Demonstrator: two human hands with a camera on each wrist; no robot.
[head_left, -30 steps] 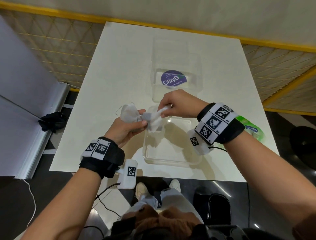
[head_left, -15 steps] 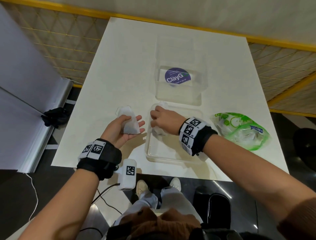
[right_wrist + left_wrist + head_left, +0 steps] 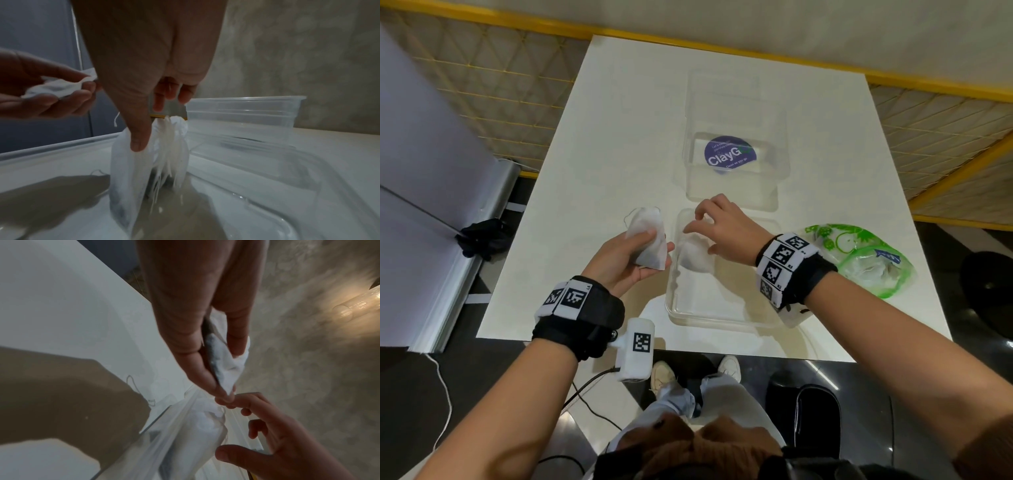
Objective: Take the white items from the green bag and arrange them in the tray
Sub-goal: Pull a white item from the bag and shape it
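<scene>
My left hand (image 3: pixel 659 241) holds a white drawstring pouch (image 3: pixel 645 222) just left of the clear tray (image 3: pixel 722 322), fingers curled under it and thumb on top. In the left wrist view that pouch (image 3: pixel 228 369) is pinched between thumb and fingers. A second white pouch (image 3: pixel 695 258) stands in the tray's far left corner. My right hand (image 3: pixel 697 233) hovers right over it with loosely bent fingers that hold nothing. The thumb lies at the pouch (image 3: pixel 131 170) in the right wrist view. The green bag (image 3: pixel 859 257) lies at the table's right edge with more white items inside.
A taller clear container (image 3: pixel 732 185) with a purple ClayG label stands just beyond the tray. The white table's near edge (image 3: pixel 585 342) runs close under my wrists. A yellow-framed mesh barrier surrounds the table.
A second ago both hands pulled two pouches apart above the tray. My right hand then lowered one into the tray and has now let it go. The left still holds the other.
</scene>
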